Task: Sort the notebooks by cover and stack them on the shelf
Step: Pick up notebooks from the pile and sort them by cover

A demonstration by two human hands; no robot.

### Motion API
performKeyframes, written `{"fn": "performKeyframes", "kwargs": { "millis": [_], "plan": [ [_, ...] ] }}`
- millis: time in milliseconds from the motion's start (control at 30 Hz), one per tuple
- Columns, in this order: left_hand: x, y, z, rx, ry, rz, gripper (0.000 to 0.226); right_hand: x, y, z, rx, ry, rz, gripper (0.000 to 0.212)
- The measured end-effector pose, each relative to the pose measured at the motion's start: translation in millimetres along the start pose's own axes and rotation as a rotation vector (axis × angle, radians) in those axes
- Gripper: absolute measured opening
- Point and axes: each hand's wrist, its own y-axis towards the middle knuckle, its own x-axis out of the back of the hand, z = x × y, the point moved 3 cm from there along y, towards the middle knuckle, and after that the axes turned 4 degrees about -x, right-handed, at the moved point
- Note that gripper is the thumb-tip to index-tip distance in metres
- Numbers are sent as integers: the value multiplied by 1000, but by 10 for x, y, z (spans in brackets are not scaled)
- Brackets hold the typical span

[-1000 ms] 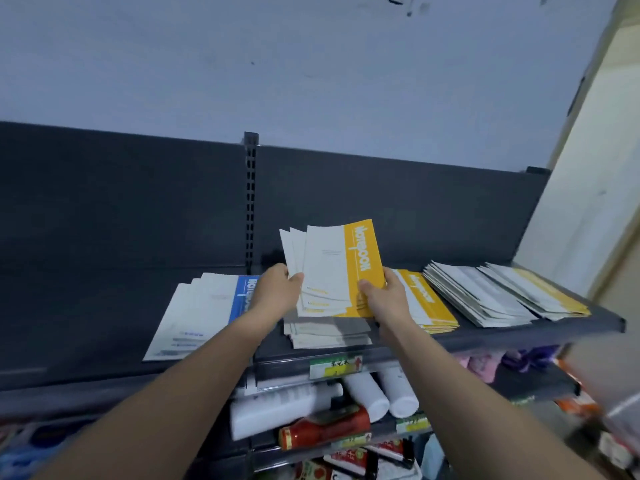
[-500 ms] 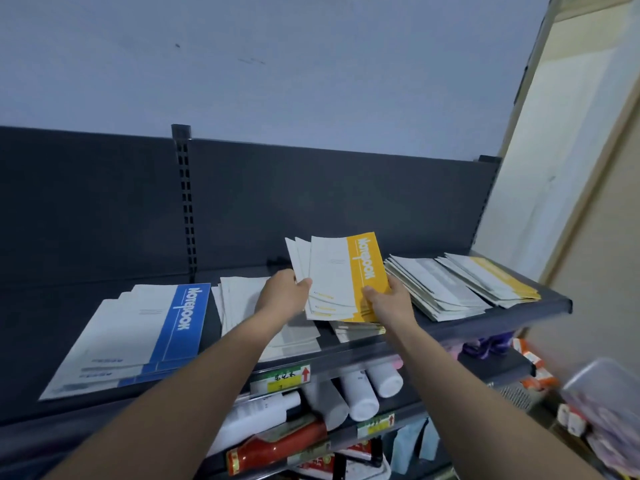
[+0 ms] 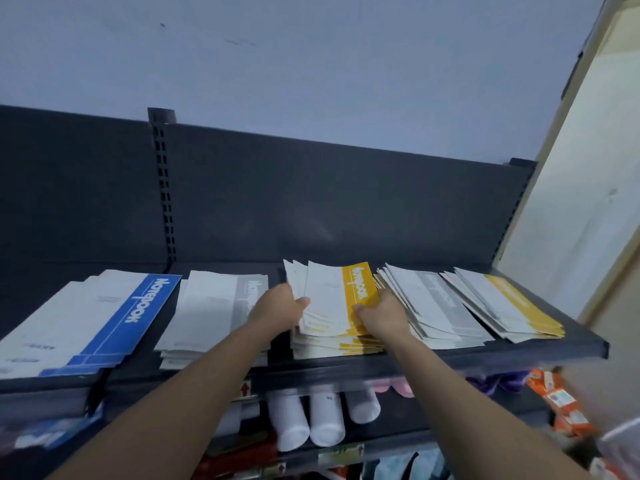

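- Far left of frame: blue-banded notebook pile (image 3: 104, 323), flat on the dark metal shelf (image 3: 519, 353), with the "NOTEBOOK" lettering facing up.
- Left of centre: grey-banded notebook pile (image 3: 214, 306), flat and just beside the blue one, with a strip of bare shelf between them.
- Centre: your left hand (image 3: 277, 310) grasps the left edge of the fan of yellow-banded notebooks (image 3: 332, 299). The thumb lies on the white part of the top cover and the fingers are hidden beneath.
- Centre, under the fan: yellow-banded pile (image 3: 329, 349), flat at the shelf's front edge. You cannot tell whether the fan rests on it or is held just above.
- Centre right: your right hand (image 3: 384, 315) grasps the fan's near right corner, thumb pressed on the yellow band.
- Right of centre: splayed grey-banded heap (image 3: 433, 306), its covers overlapping and its left edge behind your right hand.
- Right of frame: splayed yellow-banded heap (image 3: 502, 306), right against the grey heap and near the shelf's right end.
- Lower centre: white bottles (image 3: 325, 417), lying on their sides on the tier below.
- Lower right: orange packets (image 3: 564, 407), blurred.
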Motion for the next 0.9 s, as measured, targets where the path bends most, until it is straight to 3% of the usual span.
{"fn": "performKeyframes", "kwargs": {
  "millis": [200, 433, 733, 900],
  "plan": [
    [-40, -46, -35, 45, 201, -11, 40, -2, 99, -50, 46, -250, 13, 28],
    [21, -127, -80, 70, 337, -56, 42, 15, 96, 29, 147, -382, -32, 52],
    [890, -442, 259, 38, 600, -273, 32, -403, -235, 892, 596, -410, 23, 52],
    [1456, -819, 752, 128, 766, -352, 31, -915, -675, 1507, 830, -432, 90, 48]
  ]
}}
